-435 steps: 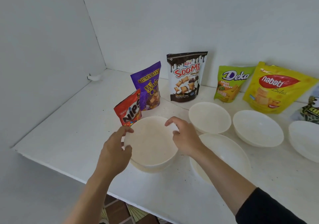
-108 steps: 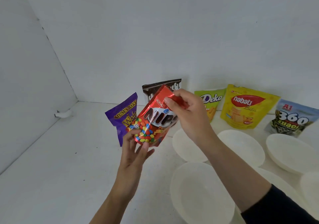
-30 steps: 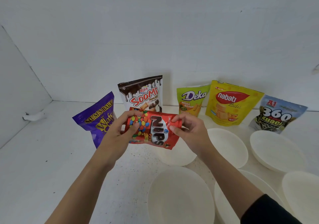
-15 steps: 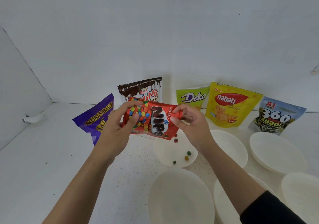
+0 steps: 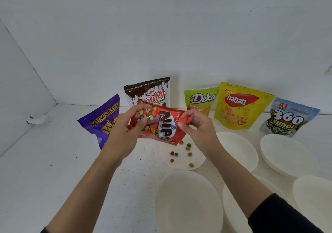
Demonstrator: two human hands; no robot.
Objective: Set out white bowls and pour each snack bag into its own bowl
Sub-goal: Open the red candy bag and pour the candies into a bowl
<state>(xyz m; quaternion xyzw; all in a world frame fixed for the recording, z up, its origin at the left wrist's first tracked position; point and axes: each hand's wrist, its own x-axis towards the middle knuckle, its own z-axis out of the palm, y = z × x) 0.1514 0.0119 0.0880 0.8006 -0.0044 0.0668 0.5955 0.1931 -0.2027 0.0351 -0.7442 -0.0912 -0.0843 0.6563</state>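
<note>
Both my hands hold a red Nips bag (image 5: 162, 125) on its side above a small white bowl (image 5: 197, 162). My left hand (image 5: 125, 132) grips the bag's bottom end. My right hand (image 5: 197, 128) pinches the bag's opened top end. Several coloured candies (image 5: 187, 148) lie in that bowl. Empty white bowls sit nearer me (image 5: 186, 202) and to the right (image 5: 239, 150), (image 5: 287, 153). Against the back wall stand a purple Mum's Bake bag (image 5: 102, 121), a brown Soomi bag (image 5: 149, 92), a green Deka bag (image 5: 201, 99), a yellow Nabati bag (image 5: 239, 107) and a 360 Kuaci bag (image 5: 289, 119).
The white table (image 5: 53, 169) meets walls at the back and the left. Two more white bowls (image 5: 312, 200), (image 5: 233, 214) sit at the lower right. A small white fitting (image 5: 37, 119) lies at the left wall's foot.
More candies have dropped from the Nips bag into the small bowl. Both hands hold the bag in nearly the same place as before.
</note>
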